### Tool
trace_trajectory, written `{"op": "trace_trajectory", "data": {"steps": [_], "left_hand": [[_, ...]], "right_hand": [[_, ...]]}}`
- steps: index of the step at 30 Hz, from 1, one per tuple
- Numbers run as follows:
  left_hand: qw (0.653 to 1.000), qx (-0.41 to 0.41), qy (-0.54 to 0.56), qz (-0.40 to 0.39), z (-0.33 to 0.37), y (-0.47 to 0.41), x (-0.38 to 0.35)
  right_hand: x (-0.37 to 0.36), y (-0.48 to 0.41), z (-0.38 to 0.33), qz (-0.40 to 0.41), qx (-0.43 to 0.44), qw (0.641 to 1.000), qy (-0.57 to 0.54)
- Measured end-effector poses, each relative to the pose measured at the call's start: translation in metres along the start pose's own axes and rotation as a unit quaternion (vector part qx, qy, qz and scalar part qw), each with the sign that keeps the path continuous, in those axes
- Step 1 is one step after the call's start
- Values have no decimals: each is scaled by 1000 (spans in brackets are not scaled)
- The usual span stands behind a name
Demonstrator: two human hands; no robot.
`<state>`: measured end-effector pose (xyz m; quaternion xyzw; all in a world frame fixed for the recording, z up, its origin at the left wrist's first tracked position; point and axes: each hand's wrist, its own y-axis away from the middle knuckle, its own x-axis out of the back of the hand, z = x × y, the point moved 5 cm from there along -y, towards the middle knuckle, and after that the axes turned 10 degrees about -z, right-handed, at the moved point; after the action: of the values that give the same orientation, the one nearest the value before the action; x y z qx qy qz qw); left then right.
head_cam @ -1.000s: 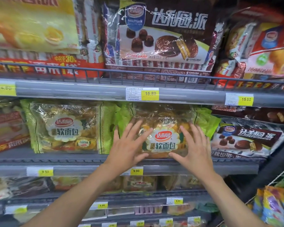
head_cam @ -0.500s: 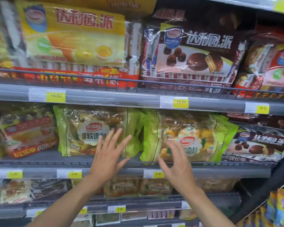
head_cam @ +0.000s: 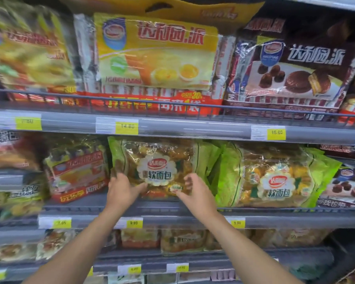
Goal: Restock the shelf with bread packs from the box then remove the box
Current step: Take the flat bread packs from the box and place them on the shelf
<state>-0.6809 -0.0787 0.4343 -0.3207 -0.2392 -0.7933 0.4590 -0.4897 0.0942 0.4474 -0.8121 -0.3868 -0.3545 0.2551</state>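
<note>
On the middle shelf (head_cam: 86, 204), left hand (head_cam: 121, 190) gripped bread pack (head_cam: 159, 160) at 8 o'clock, right hand (head_cam: 198, 192) clasped it at 4 o'clock

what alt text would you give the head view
The left hand and right hand hold a green-edged bread pack by its lower corners on a store shelf. A matching pack stands beside it.

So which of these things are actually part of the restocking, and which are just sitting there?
Part of the job: left hand and right hand, the green bread pack they hold, the second green bread pack beside it.
Just there: yellow pie pack, chocolate pie pack, price tags.
</note>
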Motion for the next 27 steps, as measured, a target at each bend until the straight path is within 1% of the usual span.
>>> {"op": "trace_trajectory", "data": {"steps": [3,5,9,10,12,14,16,17,18,21,24,27], "left_hand": [[1000,0,4,-25,4,-8,-1],[1000,-13,9,-19,8,-10,-3],[998,-56,-15,-7,12,-11,-13],[998,-67,-5,-11,14,-8,-14],[996,-84,35,-5,14,-6,-10],[988,-88,129,-1,10,-9,-5],[965,-85,249,-8,7,-17,0],[953,-73,292,-19,5,-22,0],[948,-67,309,-28,7,-24,0],[938,-89,330,-56,19,-35,-1],[944,-87,312,-62,29,-37,-3],[944,-76,303,-109,36,-30,-11]], "right_hand": [[-4,-15,-3,9,-53,997,56],[-7,-21,-4,22,-73,994,83],[-5,-30,1,49,-86,993,71],[-4,-31,3,53,-86,993,67],[-3,-30,6,57,-87,993,59],[-1,-23,8,82,-88,992,32],[4,-14,14,131,-99,986,-8],[6,-10,19,150,-108,982,-23],[8,-8,23,159,-115,980,-37],[13,-4,27,151,-111,979,-76],[15,0,27,141,-100,981,-89],[16,0,29,132,-107,981,-89]]}}
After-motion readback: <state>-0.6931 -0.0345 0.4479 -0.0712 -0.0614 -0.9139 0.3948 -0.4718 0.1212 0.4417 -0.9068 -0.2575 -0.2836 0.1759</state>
